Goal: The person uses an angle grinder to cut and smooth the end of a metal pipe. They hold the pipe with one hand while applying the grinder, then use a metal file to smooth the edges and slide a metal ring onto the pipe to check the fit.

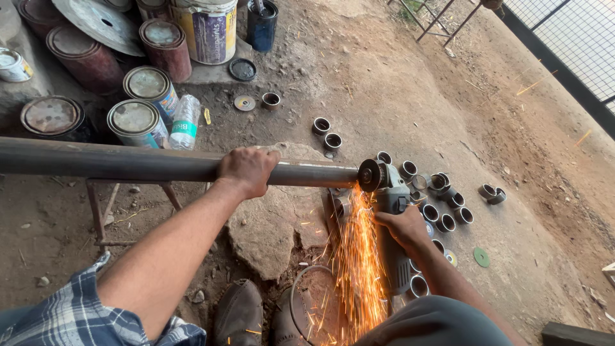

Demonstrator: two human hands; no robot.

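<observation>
Two shoes (238, 313) are sitting nearest the camera on the dirt, with orange sparks (356, 256) showering down beside them. One long steel pipe (128, 163) is lying level across a metal stand (102, 211); the left hand (246, 170) is wrapping fully around it, fingers closed on the pipe. One grinder (391, 218) is cutting at the pipe's end, the right hand (403, 225) clamping tight around its body. About nine paint tins (136, 122) are crowding the upper left, most lidded and rusty, the biggest wearing a purple-and-white label; what they hold cannot be told. One clear bottle (184, 122) with a green band is lying among them. Roughly twenty short cut rings (446, 222) are scattering right of the grinder. One green disc (481, 257) is lying nearby.
</observation>
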